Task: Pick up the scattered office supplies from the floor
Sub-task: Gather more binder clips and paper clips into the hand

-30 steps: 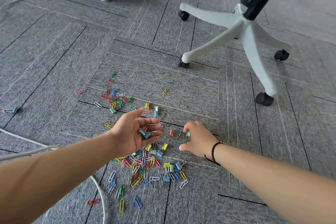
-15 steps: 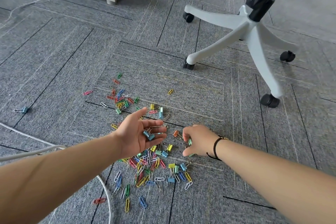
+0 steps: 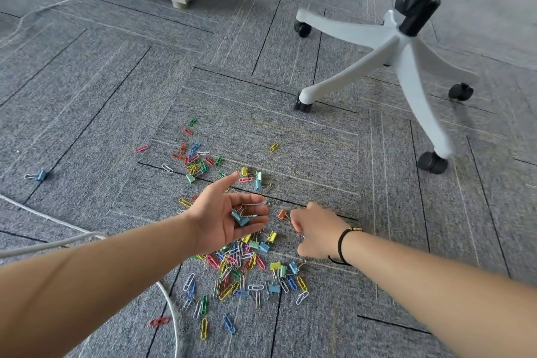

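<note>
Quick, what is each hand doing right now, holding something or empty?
Left hand: open, palm up, a blue binder clip resting on its fingers.
Right hand: fingers curled down at the carpet; whether it holds a clip cannot be told.

The right hand (image 3: 315, 234) hides its own grip; the office chair (image 3: 406, 46) is cut off above.

Clips (image 3: 232, 273) on carpet (image 3: 101, 102), chair base (image 3: 404, 46) behind-right, cable (image 3: 43, 244) left.
</note>
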Demonstrator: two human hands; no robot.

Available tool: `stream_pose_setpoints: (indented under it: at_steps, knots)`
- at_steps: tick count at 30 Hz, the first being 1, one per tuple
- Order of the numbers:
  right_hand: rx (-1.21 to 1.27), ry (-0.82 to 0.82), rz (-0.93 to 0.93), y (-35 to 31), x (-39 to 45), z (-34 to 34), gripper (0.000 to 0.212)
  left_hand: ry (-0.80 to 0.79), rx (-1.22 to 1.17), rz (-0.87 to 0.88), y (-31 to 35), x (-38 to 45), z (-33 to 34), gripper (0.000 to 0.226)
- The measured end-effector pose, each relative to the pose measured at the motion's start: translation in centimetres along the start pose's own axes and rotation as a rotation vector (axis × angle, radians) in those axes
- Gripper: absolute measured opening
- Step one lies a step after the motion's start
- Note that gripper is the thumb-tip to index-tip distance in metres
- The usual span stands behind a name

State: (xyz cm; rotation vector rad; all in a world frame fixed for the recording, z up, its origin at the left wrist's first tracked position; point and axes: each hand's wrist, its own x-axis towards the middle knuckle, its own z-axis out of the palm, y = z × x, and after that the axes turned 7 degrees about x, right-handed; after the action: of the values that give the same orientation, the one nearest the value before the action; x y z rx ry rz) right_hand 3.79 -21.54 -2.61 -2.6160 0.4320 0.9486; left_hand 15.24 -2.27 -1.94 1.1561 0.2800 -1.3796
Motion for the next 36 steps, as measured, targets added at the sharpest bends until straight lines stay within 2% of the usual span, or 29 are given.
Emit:
stream_pose_setpoints:
  at_steps: [6,10,18,23,25,27,29,31,34,36]
  knots:
    - [0.010,0.050,0.015,-0.1,0.1,0.1,0.016,-0.004,0.022,-0.001,-0.1,0.1,-0.1,0.065]
    - [0.115,0.042,0.005,0.8,0.3,-0.2,0.013,-0.005,0.038,-0.007,-0.3,0.1,-0.2,0.066]
    - [0.484,0.043,0.060,1.3,-0.6,-2.2,0.011,-0.002,0.037,-0.013,-0.2,-0.1,-0.3,0.067]
    - [0.836,0.131,-0.055,-1.2,-0.9,-5.0,0.011,-0.022,0.018,-0.034,-0.2,-0.4,-0.2,0.066]
    - [0.937,0.118,-0.131,-3.0,-1.0,-5.8,0.012,-0.033,0.015,-0.047,-0.1,-0.5,-0.1,0.064]
    - [0.914,0.091,-0.219,-4.9,-1.3,-6.2,0.014,-0.045,0.002,-0.058,0.0,-0.6,0.2,0.060]
    - [0.771,0.102,-0.285,-6.2,-1.4,-6.3,0.016,-0.062,-0.037,-0.066,0.1,-0.8,0.3,0.055]
    - [0.726,0.139,-0.299,-6.2,-1.5,-6.2,0.016,-0.043,-0.045,-0.065,0.1,-0.8,0.1,0.051]
    - [0.774,0.243,-0.180,-3.8,-1.1,-6.0,0.013,0.002,-0.003,-0.050,0.1,-0.7,-0.7,0.048]
    - [0.610,0.271,-0.062,-1.3,-0.8,-5.4,0.017,0.014,0.018,-0.046,0.1,-0.7,-1.1,0.048]
